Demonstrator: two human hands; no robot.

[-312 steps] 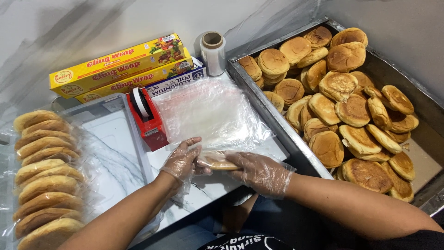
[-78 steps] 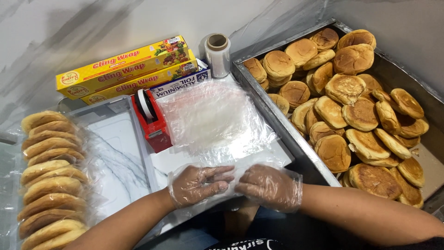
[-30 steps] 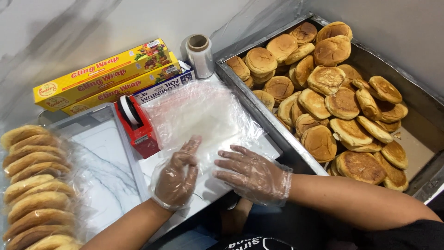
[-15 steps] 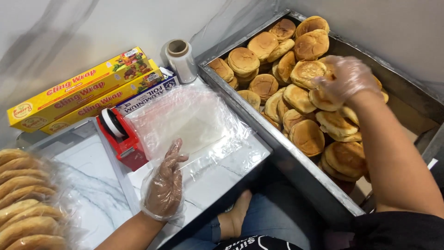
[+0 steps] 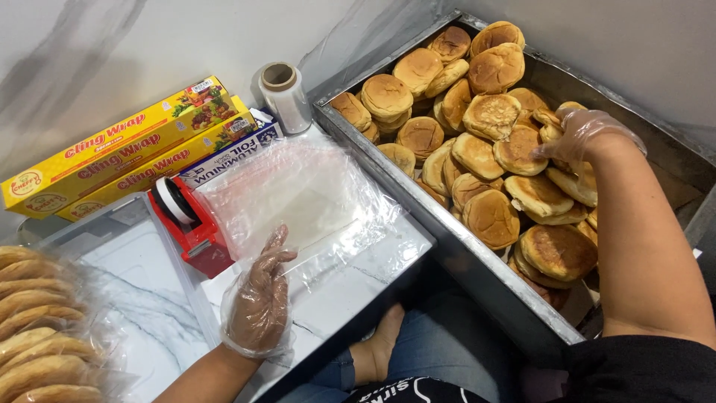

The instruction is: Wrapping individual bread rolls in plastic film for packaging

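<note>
Both my hands wear thin clear plastic gloves. My left hand (image 5: pixel 259 298) rests flat, fingers apart, on the near edge of a pile of clear plastic bags (image 5: pixel 298 194) lying on a white marble-look board (image 5: pixel 142 276). My right hand (image 5: pixel 583 134) reaches into a big metal tray (image 5: pixel 447 246) of round golden buns (image 5: pixel 492 216) and closes its fingers on a bun (image 5: pixel 553 127) at the tray's far right side. How firmly the bun is gripped is partly hidden by the glove.
A red tape dispenser (image 5: pixel 186 224) stands left of the bags. Behind it lie yellow cling-wrap boxes (image 5: pixel 119 153), a blue foil box (image 5: pixel 231 153) and a roll of clear film (image 5: pixel 285 95). Bagged buns (image 5: pixel 37 328) are stacked at the left. My knee and foot (image 5: pixel 388 343) show below.
My right hand left the plastic bags and moved right into the tray, farther along the buns than half a second ago. My left hand stays on the bags. The view has shifted right.
</note>
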